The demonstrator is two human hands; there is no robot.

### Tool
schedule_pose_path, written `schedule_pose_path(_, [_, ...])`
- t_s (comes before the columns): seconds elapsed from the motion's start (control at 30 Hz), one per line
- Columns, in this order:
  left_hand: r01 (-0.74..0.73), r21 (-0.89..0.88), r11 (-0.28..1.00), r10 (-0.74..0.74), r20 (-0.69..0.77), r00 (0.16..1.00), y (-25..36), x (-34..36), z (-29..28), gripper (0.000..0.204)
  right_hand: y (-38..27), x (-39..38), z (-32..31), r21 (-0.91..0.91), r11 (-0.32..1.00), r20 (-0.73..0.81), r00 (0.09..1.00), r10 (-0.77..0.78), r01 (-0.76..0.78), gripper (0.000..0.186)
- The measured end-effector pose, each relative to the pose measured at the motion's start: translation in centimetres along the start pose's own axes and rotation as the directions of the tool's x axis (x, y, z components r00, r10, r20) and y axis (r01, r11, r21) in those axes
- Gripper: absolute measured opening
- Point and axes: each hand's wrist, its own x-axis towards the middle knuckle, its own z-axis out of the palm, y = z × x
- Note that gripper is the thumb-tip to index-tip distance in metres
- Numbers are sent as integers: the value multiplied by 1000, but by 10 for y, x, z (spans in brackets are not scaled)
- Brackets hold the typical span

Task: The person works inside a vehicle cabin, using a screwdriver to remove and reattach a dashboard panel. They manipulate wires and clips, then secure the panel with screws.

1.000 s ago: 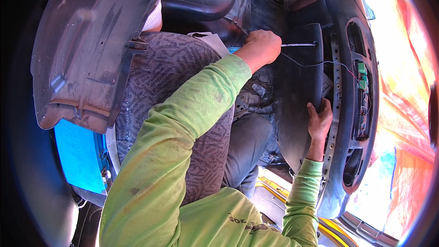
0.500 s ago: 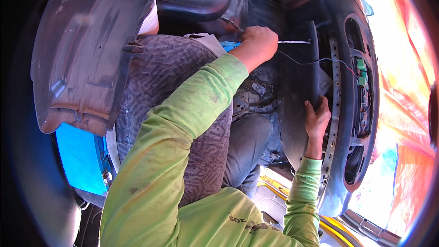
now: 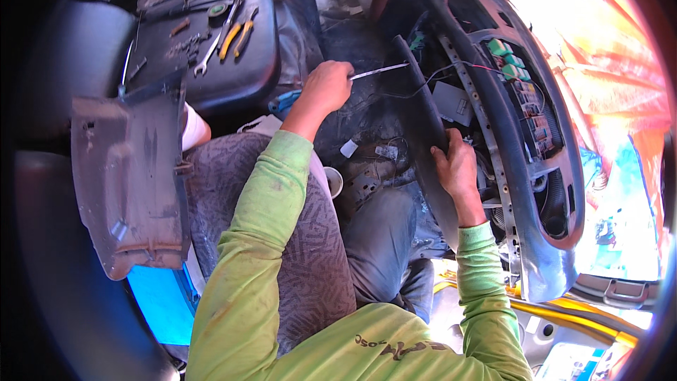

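My left hand (image 3: 330, 86) is closed around a screwdriver, its handle hidden in the fist. The bare metal shaft of the screwdriver (image 3: 379, 70) points right, its tip at the upper edge of a dark dashboard panel (image 3: 416, 116). Whether the tip touches a screw cannot be made out. My right hand (image 3: 458, 167) grips the right edge of this panel, thumb on the near face and fingers behind it. The panel stands tilted away from the dashboard (image 3: 486, 95), leaving a gap. A thin wire (image 3: 441, 70) runs across the gap towards green relays (image 3: 509, 60).
Pliers with yellow handles (image 3: 229, 41) and a wrench (image 3: 209, 53) lie with small parts on the black seat (image 3: 257, 74). A dirty trim panel (image 3: 134, 176) leans over the patterned seat (image 3: 247, 162). A white cup (image 3: 333, 182) stands beside it.
The view has shifted, bringing more of the tools on the seat into sight. The panel leans more to the left at its top. Both hands keep their holds.
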Motion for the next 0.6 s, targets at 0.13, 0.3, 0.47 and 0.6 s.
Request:
schedule_pose_path(0.13, [-36,71,997,28,113,993,2,18,-4,27,1,8,-18,-50,999,-7,1000,-7,7,37])
schedule_pose_path(0.3, [-171,101,980,169,26,985,4,42,0,25,-1,33,-32,-124,992,-54,997,-46,39,36])
schedule_pose_path(0.47, [-81,137,987,76,40,996,9,56,6,22,-2,50,-35,-167,986,-43,999,-23,16,33])
schedule_pose_path(0.6, [-124,7,992,121,172,978,9,78,-2,26,-3,50,-41,-287,957,-40,997,-64,50,27])
